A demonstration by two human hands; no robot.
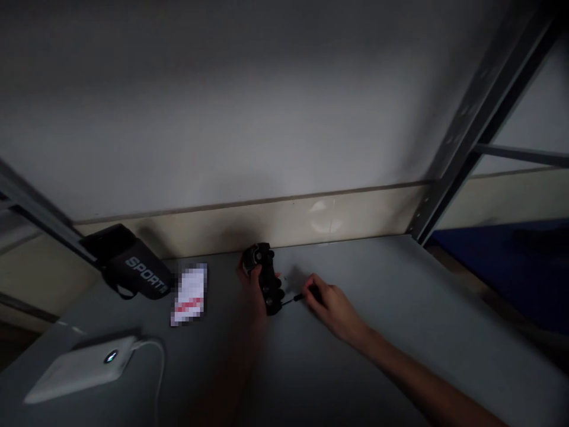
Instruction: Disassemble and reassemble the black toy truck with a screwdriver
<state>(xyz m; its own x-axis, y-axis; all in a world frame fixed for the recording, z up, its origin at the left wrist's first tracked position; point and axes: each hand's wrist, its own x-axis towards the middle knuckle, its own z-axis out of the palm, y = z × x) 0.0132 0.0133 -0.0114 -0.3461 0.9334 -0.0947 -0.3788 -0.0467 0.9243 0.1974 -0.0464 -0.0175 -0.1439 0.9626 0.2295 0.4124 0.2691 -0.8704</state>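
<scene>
My left hand [252, 283] is closed around a black device [268, 284], held upright above the table near the wall. The device has rounded, wheel-like knobs along its right side and a silvery round part near its top; I cannot tell its exact kind. To its right, my right hand [324, 302] pinches a small screwdriver [299, 297] with a dark handle and a thin shaft. The shaft points left, and its tip is at the lower right edge of the device. Whether the tip sits in a screw is too small to see.
On the grey table [377, 273] at left lie a black case marked SPORT [142, 270], a blurred-out lit rectangle [191, 296] and a white power bank [84, 367] with a white cable [160, 367]. Metal shelf posts [462, 142] flank the table; a wall [267, 130] stands behind.
</scene>
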